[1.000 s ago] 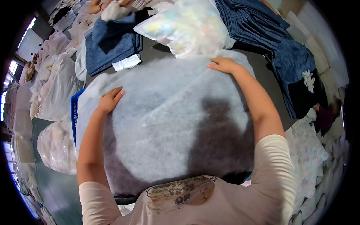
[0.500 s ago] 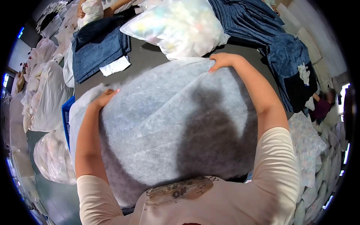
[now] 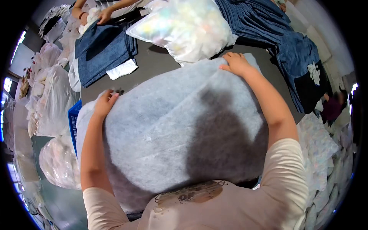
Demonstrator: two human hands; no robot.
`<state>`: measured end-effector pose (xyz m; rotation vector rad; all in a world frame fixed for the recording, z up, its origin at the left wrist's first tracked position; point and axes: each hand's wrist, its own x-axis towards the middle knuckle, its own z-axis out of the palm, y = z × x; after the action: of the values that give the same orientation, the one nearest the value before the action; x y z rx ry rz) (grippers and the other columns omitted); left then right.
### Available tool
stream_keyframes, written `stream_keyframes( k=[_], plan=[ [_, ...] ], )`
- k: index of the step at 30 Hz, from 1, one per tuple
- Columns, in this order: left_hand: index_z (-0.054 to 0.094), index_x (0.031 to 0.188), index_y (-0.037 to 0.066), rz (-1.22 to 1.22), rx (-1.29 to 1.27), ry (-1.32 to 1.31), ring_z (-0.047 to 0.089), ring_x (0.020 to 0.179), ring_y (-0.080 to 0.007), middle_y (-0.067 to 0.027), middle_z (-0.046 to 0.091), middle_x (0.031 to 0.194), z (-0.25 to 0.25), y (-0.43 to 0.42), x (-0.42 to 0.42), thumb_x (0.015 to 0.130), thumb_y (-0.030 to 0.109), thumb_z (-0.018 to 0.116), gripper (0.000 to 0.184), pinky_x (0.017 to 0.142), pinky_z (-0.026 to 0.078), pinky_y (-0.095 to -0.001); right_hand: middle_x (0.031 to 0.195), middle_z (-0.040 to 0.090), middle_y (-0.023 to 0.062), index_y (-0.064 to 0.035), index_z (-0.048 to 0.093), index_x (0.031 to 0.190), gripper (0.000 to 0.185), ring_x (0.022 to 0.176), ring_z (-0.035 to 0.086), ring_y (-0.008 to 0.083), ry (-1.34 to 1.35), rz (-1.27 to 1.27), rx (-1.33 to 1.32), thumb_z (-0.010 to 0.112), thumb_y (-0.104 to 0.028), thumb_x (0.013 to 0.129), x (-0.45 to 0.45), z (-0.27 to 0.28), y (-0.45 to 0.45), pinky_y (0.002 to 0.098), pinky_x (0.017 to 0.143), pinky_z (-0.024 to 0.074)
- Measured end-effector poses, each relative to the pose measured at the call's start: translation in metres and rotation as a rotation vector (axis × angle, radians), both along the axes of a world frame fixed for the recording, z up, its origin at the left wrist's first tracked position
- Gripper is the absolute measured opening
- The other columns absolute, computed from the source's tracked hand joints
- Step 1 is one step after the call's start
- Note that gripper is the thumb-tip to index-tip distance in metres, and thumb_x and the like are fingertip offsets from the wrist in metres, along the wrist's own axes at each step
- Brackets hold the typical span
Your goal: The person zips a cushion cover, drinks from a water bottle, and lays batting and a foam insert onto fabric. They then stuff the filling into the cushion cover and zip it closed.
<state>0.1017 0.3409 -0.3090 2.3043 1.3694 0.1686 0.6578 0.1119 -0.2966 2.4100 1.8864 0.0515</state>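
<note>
A large sheet of white, fleecy non-woven fabric (image 3: 153, 126) covers the near part of the table in front of me, with my shadow across its right side. My left hand (image 3: 105, 103) rests at its far left edge, thumb and fingers apart. On the sheet's far right corner lies my right hand (image 3: 238, 64), its fingers spread over the fabric. What lies beneath the sheet is hidden, apart from a dark strip at its near edge.
Beyond the sheet, folded blue jeans (image 3: 105, 55), a small white cloth (image 3: 122, 69), a stuffed white bag (image 3: 191, 32) and stacked denim (image 3: 257, 23) lie on the grey table (image 3: 147, 69). A blue crate (image 3: 73, 119) stands left. Another person's hands (image 3: 104, 14) handle cloth.
My right hand has shifted right and its fingers have spread from a pinch. My left hand has loosened at the edge. The far edge lies flatter. The other person's hand has reached the jeans.
</note>
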Motion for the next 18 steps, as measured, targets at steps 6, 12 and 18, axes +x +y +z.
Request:
stream_keyframes(
  k=[6,12,18],
  plan=[
    [0.059,0.124,-0.002,-0.087,0.256,-0.043,0.061,0.117,-0.0322,-0.0172,0.065,0.122,0.107,-0.136,-0.073,0.089,0.018,0.069,0.042,0.099,0.045,-0.0359,0.137,0.054,0.0159,-0.007,0.055,0.131,0.051,0.124,0.053,0.0359,0.163,-0.06,0.286,0.069,-0.027,0.086,-0.038,0.081,-0.188,0.0431,0.103,0.0432],
    [0.049,0.144,0.009,-0.411,0.083,0.039,0.022,0.149,-0.0386,-0.0227,0.029,0.158,0.121,-0.329,-0.074,0.09,0.07,0.049,0.081,0.119,0.004,-0.0582,0.095,0.067,0.0214,-0.0041,0.061,0.12,0.052,0.09,0.065,0.0358,0.484,-0.722,-0.048,0.075,-0.035,0.081,-0.089,0.136,-0.352,0.042,0.078,0.0498],
    [0.054,0.141,0.014,-0.503,0.323,0.068,0.031,0.144,-0.0411,-0.0209,0.035,0.156,0.091,-0.374,-0.072,0.084,0.056,0.066,0.072,0.117,0.016,-0.0589,0.087,0.067,0.0056,-0.0114,0.059,0.133,0.056,0.078,0.06,0.0142,0.813,-0.624,0.394,0.073,-0.01,0.08,-0.099,0.086,-0.392,0.0306,0.066,0.0466]
  ],
)
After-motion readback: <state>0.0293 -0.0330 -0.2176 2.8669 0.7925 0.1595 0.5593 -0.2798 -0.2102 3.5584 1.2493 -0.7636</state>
